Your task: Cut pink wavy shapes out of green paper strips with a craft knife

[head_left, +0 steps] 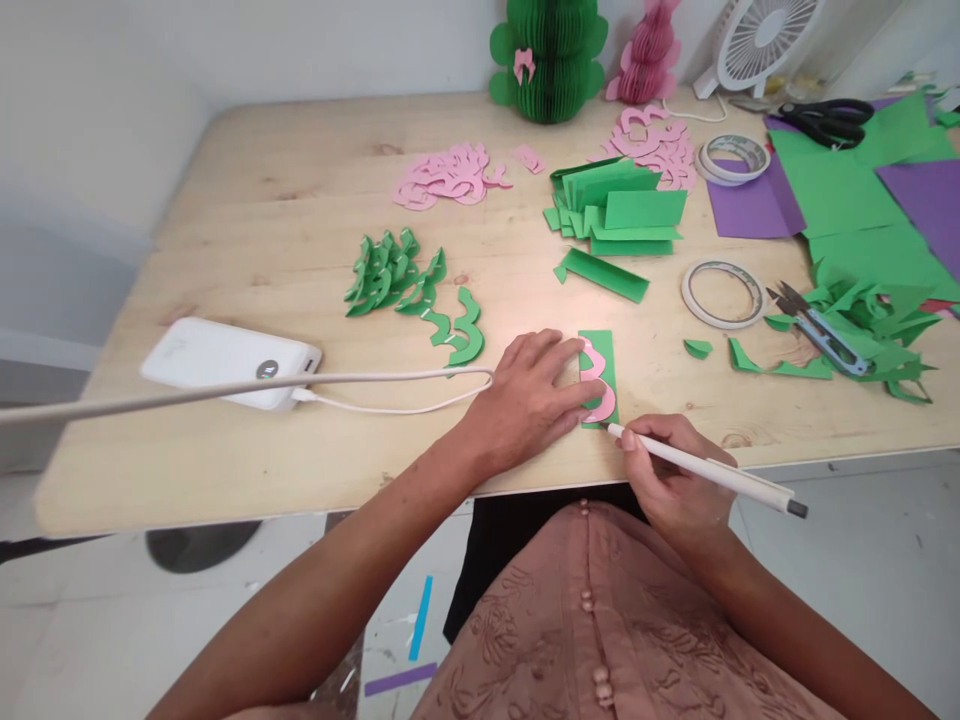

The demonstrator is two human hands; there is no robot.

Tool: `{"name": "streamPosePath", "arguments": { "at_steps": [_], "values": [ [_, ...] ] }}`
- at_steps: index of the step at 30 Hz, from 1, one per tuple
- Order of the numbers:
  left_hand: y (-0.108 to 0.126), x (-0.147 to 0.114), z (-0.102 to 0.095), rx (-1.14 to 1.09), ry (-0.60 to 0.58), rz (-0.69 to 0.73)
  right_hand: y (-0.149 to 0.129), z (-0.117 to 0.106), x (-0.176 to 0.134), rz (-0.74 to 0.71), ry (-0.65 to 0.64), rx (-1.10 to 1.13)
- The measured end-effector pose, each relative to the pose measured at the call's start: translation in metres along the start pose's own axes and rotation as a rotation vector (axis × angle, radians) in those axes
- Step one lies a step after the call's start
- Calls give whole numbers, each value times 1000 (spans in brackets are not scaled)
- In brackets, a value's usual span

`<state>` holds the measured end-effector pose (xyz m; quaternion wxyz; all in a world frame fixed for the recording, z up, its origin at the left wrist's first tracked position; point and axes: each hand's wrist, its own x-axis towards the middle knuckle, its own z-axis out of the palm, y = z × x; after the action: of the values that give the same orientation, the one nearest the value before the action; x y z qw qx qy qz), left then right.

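Head view: a person's two bare hands at the near edge of a pale wooden table [262, 215]. The left hand [534, 390] lies palm down with its fingers moderately spread, pressing a pink scalloped piece [602, 402] onto a green paper rectangle [608, 352]. The pink piece lies along the rectangle's left part, its curved edge facing right; the fingers cover some of both. The right hand [679, 465] is closed around a white pen [712, 468], gripped between thumb and fingers, its dark end pointing outward to the right. The pen's tip stands at the lower edge of the pink piece; whether it touches the paper cannot be told.

Left of the hands, a white power bank [217, 355] rests with a cable plugged into its right end. Beyond the left hand lie green scalloped cutouts [386, 275], some folded upright, and farther back a heap of pink cutouts [446, 178]. Folded green strips [645, 212] stand behind the rectangle, well apart from it. To the right, a single tape roll [724, 323] lies flat near blue-handled snips [825, 335], which rest against green scraps [885, 310]. At the back stand a green honeycomb paper figure [551, 65], a smaller pink one and a white fan [769, 30].
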<state>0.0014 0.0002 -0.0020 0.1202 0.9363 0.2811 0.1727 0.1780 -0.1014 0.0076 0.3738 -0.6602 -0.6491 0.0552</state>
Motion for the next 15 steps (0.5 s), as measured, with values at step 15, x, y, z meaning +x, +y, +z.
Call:
{"name": "streamPosePath", "arguments": {
  "at_steps": [15],
  "values": [
    [0,-1,1,2,5,-1,1,-1,0,64,13,-7]
  ]
}}
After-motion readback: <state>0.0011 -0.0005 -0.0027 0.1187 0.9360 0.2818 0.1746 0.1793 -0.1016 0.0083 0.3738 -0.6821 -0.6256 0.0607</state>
